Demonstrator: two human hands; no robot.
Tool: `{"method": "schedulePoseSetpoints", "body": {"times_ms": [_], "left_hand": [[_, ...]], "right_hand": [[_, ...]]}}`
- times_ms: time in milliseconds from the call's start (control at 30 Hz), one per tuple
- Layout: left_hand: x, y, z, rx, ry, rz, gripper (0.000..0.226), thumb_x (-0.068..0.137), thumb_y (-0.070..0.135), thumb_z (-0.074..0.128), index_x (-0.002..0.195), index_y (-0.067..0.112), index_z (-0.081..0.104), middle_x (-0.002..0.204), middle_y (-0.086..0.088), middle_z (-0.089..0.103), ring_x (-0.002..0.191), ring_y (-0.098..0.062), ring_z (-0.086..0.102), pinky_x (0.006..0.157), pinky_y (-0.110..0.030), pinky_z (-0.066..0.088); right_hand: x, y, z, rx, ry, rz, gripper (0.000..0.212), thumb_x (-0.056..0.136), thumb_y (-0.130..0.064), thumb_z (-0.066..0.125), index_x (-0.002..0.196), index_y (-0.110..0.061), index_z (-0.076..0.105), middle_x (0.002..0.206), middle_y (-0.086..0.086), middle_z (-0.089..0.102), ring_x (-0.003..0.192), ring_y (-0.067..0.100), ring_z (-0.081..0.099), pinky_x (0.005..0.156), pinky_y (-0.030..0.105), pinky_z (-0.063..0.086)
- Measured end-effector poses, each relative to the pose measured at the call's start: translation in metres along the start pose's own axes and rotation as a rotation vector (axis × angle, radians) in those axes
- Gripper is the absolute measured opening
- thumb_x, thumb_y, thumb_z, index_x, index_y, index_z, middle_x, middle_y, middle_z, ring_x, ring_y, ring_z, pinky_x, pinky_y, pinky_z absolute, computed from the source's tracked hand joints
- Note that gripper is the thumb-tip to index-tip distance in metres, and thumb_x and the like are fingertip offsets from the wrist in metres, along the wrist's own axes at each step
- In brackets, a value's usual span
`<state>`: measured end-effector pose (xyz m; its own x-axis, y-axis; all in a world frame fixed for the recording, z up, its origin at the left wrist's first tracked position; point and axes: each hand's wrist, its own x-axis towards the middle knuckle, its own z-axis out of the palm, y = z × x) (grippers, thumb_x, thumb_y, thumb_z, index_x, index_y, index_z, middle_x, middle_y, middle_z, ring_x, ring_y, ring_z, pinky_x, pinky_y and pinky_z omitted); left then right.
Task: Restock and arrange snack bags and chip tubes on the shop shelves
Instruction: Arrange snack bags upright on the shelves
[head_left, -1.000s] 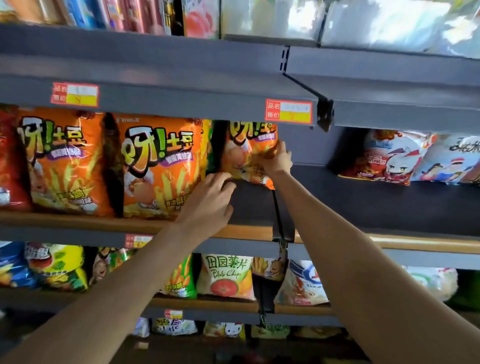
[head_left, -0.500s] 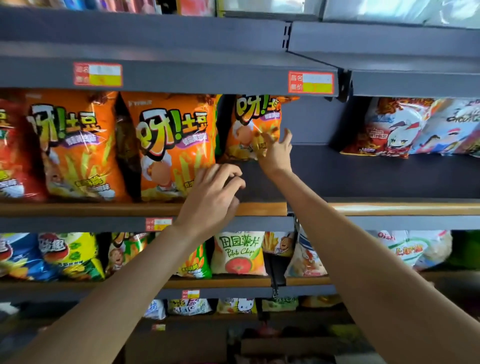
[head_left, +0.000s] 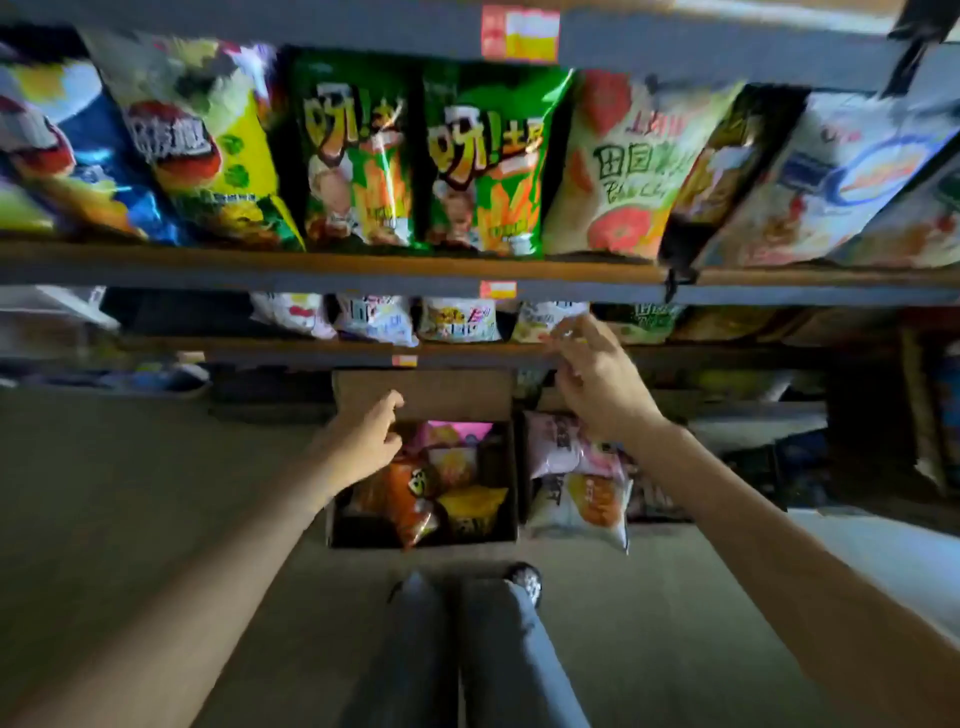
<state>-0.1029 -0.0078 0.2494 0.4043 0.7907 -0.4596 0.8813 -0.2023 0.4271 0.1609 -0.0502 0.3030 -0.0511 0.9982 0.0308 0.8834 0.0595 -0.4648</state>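
— Where are the hands right now?

— Both out in front of the person, below the shelves. The left hand (head_left: 371, 434) hangs over the cardboard box (head_left: 423, 395) on the floor (head_left: 130, 493), fingers loosely curled, thumb a little apart from them. Its grip is relaxed and holds nothing that I can see.

— And the other?

— The right hand (head_left: 597, 382) is higher, in front of the edge of the lower shelf (head_left: 260, 348), just beside the small pale snack bags (head_left: 457, 319) standing there. Fingers half bent and spread, grip fairly wide. There is a bright smear at the fingertips; the view is blurred, so I cannot tell whether it pinches something or that is only the packet behind.

— What is in the box?

— Snack packets heaped together: an orange bag (head_left: 410, 493), a yellow bag (head_left: 472, 506), a pink one (head_left: 457, 431) toward the back. Just beside the box on the right lies a pile of white and pink bags (head_left: 576, 478), also on the floor.

— And the shelf above?

— The upper shelf (head_left: 311, 265) is packed upright: two green bags (head_left: 421, 156) side by side in the middle, a yellow and white bag (head_left: 208, 145) to their left, a blue one (head_left: 62, 150) beyond that, a cream chips bag (head_left: 618, 166) on the right leaning outward. Red and yellow price tags (head_left: 519, 32) sit on the shelf edges.

— The person?

— Standing close, legs in grey trousers (head_left: 467, 649), one shoe (head_left: 525, 579) showing near the box.
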Motion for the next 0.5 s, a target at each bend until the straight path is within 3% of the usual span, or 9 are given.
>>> {"method": "schedulePoseSetpoints", "body": {"times_ms": [100, 200, 300, 400, 500], "left_hand": [[0.000, -0.053, 0.043, -0.100, -0.088, -0.177, 0.037, 0.087, 0.002, 0.054, 0.123, 0.002, 0.046, 0.116, -0.018, 0.054, 0.094, -0.028, 0.057, 0.081, -0.032, 0.043], [0.024, -0.087, 0.080, -0.098, -0.108, -0.222, 0.038, 0.089, 0.002, 0.052, 0.125, 0.000, 0.043, 0.116, -0.016, 0.055, 0.094, -0.029, 0.055, 0.072, -0.027, 0.038], [0.068, -0.122, 0.120, -0.097, -0.064, -0.192, 0.036, 0.092, 0.010, 0.051, 0.127, 0.007, 0.042, 0.115, -0.010, 0.056, 0.089, -0.021, 0.055, 0.057, -0.024, 0.036], [0.117, -0.167, 0.176, -0.113, -0.052, -0.184, 0.038, 0.093, 0.014, 0.051, 0.129, 0.010, 0.040, 0.121, -0.005, 0.054, 0.101, -0.022, 0.057, 0.068, -0.027, 0.039], [0.155, -0.223, 0.231, -0.070, -0.053, -0.201, 0.040, 0.091, 0.016, 0.052, 0.129, 0.012, 0.041, 0.117, -0.006, 0.059, 0.097, -0.025, 0.061, 0.076, -0.036, 0.049]], "right_hand": [[-0.017, 0.026, 0.090, -0.059, -0.524, 0.118, 0.034, 0.089, -0.019, 0.038, 0.110, -0.008, 0.063, 0.121, 0.016, 0.052, 0.114, 0.033, 0.049, 0.094, 0.041, 0.044], [-0.022, 0.055, 0.177, -0.105, -0.748, 0.183, 0.039, 0.092, -0.010, 0.047, 0.130, -0.006, 0.049, 0.138, 0.014, 0.039, 0.127, 0.030, 0.036, 0.104, 0.038, 0.035], [-0.006, 0.081, 0.271, -0.265, -0.785, 0.177, 0.052, 0.090, -0.018, 0.054, 0.138, -0.008, 0.038, 0.141, 0.013, 0.034, 0.130, 0.030, 0.032, 0.104, 0.041, 0.038], [0.020, 0.100, 0.375, -0.332, -0.733, 0.161, 0.069, 0.087, -0.024, 0.060, 0.144, -0.010, 0.024, 0.145, 0.011, 0.029, 0.134, 0.028, 0.029, 0.104, 0.041, 0.035], [0.049, 0.117, 0.471, -0.422, -0.663, 0.127, 0.085, 0.086, -0.024, 0.064, 0.148, -0.013, 0.008, 0.155, 0.010, 0.011, 0.140, 0.030, 0.019, 0.109, 0.042, 0.028]]}}
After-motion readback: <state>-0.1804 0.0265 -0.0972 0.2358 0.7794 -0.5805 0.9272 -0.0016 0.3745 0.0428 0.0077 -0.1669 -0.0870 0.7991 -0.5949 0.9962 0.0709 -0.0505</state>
